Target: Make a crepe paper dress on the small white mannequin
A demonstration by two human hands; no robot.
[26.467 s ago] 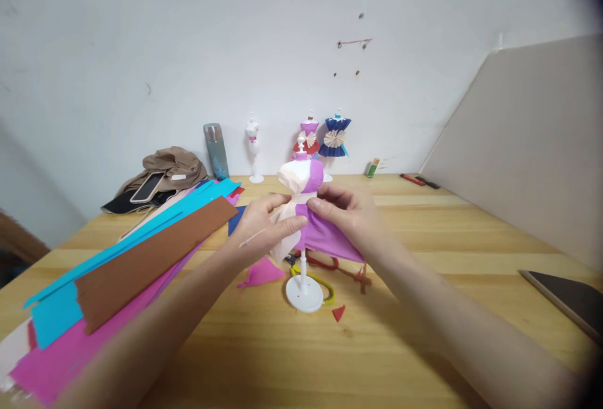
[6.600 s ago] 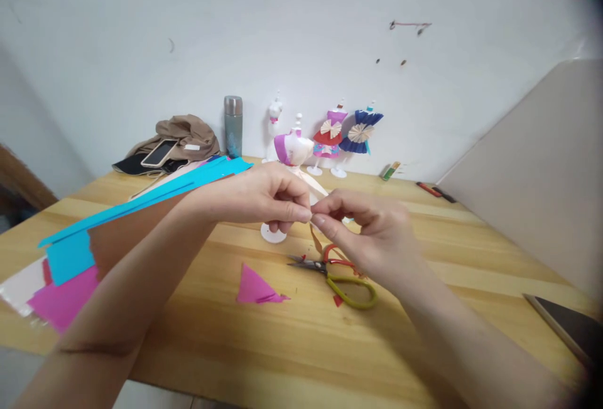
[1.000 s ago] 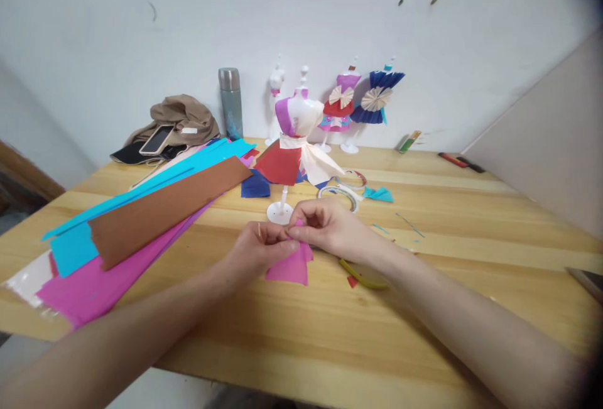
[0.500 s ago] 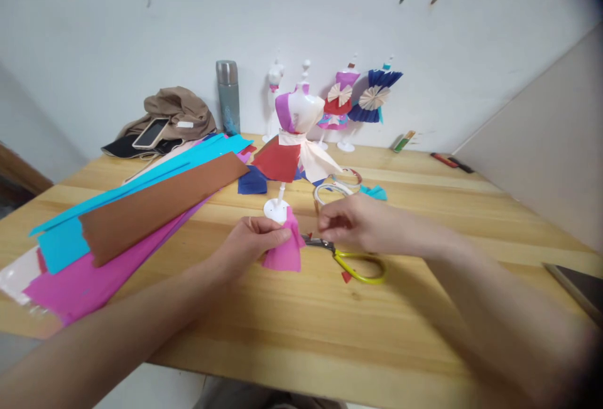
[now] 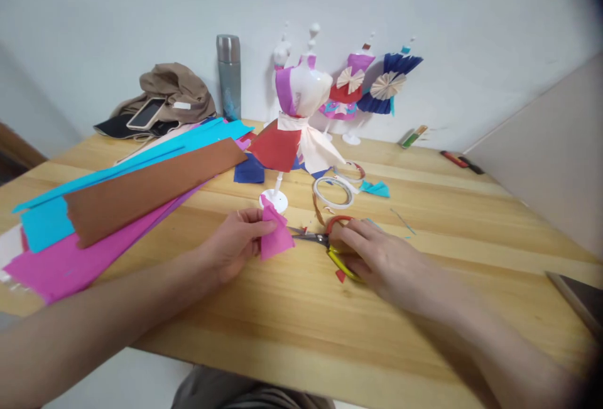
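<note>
My left hand (image 5: 235,233) pinches a small piece of pink crepe paper (image 5: 277,233) between thumb and fingers, just in front of the mannequin's round base. My right hand (image 5: 381,255) is closed around the handles of the scissors (image 5: 321,239), one orange and one yellow; their blades point left, towards the pink piece. Behind both hands stands a small white mannequin (image 5: 306,92) with a purple strap, a pale waistband and bow, and a red skirt. A roll of white tape (image 5: 333,191) lies between the mannequin and my right hand.
Brown (image 5: 155,192), blue and pink paper sheets spread over the table's left side. A flask (image 5: 229,79), a phone (image 5: 147,114) on a cap, and dressed mannequins (image 5: 387,85) stand or lie along the back. Paper scraps (image 5: 375,189) surround the tape. A dark flat object (image 5: 577,302) is at the right edge.
My right hand has come down from above the scissors and closed on their handles. The pink piece has shifted slightly left and up in my left hand. The view has tilted a little.
</note>
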